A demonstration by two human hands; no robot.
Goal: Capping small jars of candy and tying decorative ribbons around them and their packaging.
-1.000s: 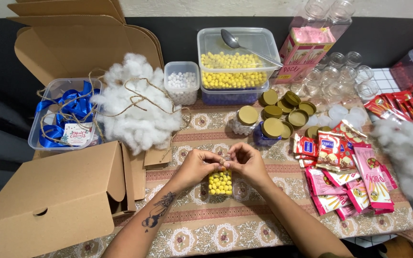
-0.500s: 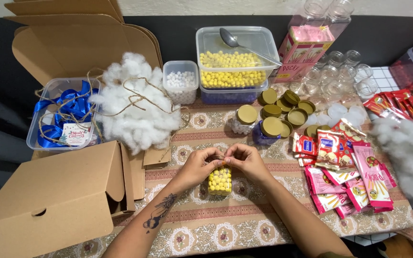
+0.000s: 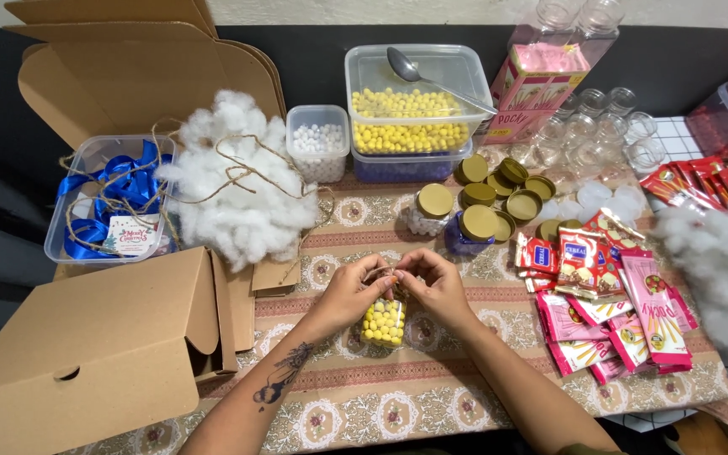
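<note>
The table with its patterned cloth fills most of the frame, and it is crowded on three sides. At lower left stands a big cardboard box, above it a heap of white stuffing with twine over it. At upper centre is the tub of yellow balls with a spoon inside. On the right lie the snack packets, and above them the gold lids and two closed jars.

In the centre of the frame, close before me, lies the small jar of yellow balls. Its long axis runs up and down in the frame, the top end pointing away from me — toward the tub.

Both my hands meet at this top end. My left hand comes from the lower left, my right hand from the lower right, and the fingers of each are pinched together on the jar's neck, where I think a thin piece of twine sits — it is too small to tell for sure. Both are equally near; the jar body is just below them.

Open room is only the strip of cloth toward the bottom edge, between my forearms and beside them.
</note>
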